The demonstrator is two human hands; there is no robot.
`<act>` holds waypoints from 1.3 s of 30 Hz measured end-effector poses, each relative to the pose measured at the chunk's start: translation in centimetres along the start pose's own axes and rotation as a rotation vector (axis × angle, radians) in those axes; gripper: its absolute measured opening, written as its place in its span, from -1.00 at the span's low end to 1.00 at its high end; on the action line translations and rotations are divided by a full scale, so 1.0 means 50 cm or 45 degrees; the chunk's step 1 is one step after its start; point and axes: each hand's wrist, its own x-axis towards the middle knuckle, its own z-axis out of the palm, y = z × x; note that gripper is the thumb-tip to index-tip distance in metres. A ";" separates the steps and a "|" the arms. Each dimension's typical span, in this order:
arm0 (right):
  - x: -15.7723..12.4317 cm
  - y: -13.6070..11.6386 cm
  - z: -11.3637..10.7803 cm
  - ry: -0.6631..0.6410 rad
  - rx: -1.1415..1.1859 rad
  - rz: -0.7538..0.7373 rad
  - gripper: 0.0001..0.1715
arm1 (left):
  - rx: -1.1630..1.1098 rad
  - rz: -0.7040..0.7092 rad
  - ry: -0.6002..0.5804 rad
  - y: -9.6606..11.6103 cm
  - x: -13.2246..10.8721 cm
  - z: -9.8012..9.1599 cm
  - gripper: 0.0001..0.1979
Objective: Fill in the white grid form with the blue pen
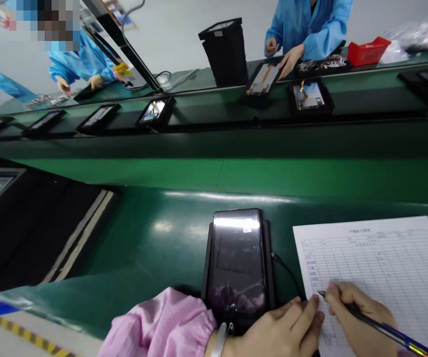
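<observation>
My right hand (360,317) is closed round a dark pen (373,325) whose tip rests on a white printed form (385,267) with a ruled table. My left hand (281,332), in a pink sleeve, lies with its fingers stretched flat on the form's left edge, holding nothing. Just left of the form, a dark glossy phone (238,263) lies face up in a black holder on the green bench, a thin cable leaving its right side.
A green conveyor belt (236,173) runs across behind the bench. Beyond it stand several black trays (310,96) with opened devices, a tall black stack (225,49) and a red bin (368,49). Workers in blue coats handle parts there. A black mat (31,223) lies at left.
</observation>
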 end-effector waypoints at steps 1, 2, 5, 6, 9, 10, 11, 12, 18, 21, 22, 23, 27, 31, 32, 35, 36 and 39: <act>-0.003 0.002 0.002 -0.006 0.011 0.034 -0.44 | 0.004 0.006 -0.027 0.000 -0.001 0.000 -0.65; -0.006 0.005 0.004 0.002 0.015 0.065 -0.44 | 0.007 0.008 -0.051 0.000 -0.001 0.001 -0.65; -0.011 0.013 0.009 0.047 -0.013 0.060 -0.44 | 0.007 0.003 -0.080 0.000 0.001 -0.002 -0.64; -0.010 0.014 0.010 0.058 -0.016 0.020 -0.44 | 0.003 -0.004 -0.068 -0.001 0.002 -0.003 -0.64; -0.004 0.010 0.007 0.038 0.015 -0.066 -0.44 | -0.002 -0.021 -0.016 -0.003 0.005 -0.008 -0.66; -0.002 0.007 0.005 0.040 0.031 -0.070 -0.44 | -0.001 -0.028 0.000 -0.004 0.006 -0.010 -0.67; 0.000 0.003 0.003 0.041 0.039 -0.059 -0.44 | 0.000 -0.031 0.013 -0.004 0.007 -0.011 -0.67; 0.002 -0.001 0.002 0.045 0.037 -0.037 -0.45 | 0.000 -0.033 0.019 -0.004 0.007 -0.012 -0.68; 0.016 -0.022 -0.008 0.076 -0.011 -0.054 -0.46 | 0.011 -0.034 -0.034 -0.001 0.007 -0.014 -0.65; 0.017 -0.021 -0.012 0.040 -0.003 -0.006 -0.44 | -0.005 -0.030 -0.009 -0.002 0.007 -0.013 -0.66; 0.016 -0.020 -0.013 0.025 -0.004 0.008 -0.44 | -0.008 -0.030 -0.003 -0.002 0.007 -0.013 -0.67; 0.016 -0.018 -0.014 0.015 -0.008 0.017 -0.44 | -0.012 -0.028 0.001 -0.002 0.008 -0.013 -0.67; 0.018 -0.018 -0.015 0.001 0.000 0.004 -0.45 | -0.017 -0.035 0.014 -0.003 0.008 -0.011 -0.67; 0.024 -0.026 -0.016 0.016 0.019 -0.048 -0.47 | -0.025 -0.024 -0.006 -0.004 0.009 -0.012 -0.67; 0.024 -0.026 -0.015 0.028 0.016 -0.059 -0.47 | -0.021 -0.017 -0.016 -0.004 0.009 -0.013 -0.67; 0.019 -0.015 -0.014 0.014 -0.002 -0.060 -0.47 | -0.017 -0.025 -0.017 -0.005 0.009 -0.016 -0.66; 0.017 -0.009 -0.014 -0.006 -0.005 -0.042 -0.47 | -0.016 -0.033 -0.009 -0.005 0.010 -0.016 -0.67; 0.008 0.006 -0.016 -0.039 -0.004 0.026 -0.45 | -0.018 -0.042 0.011 -0.004 0.010 -0.013 -0.68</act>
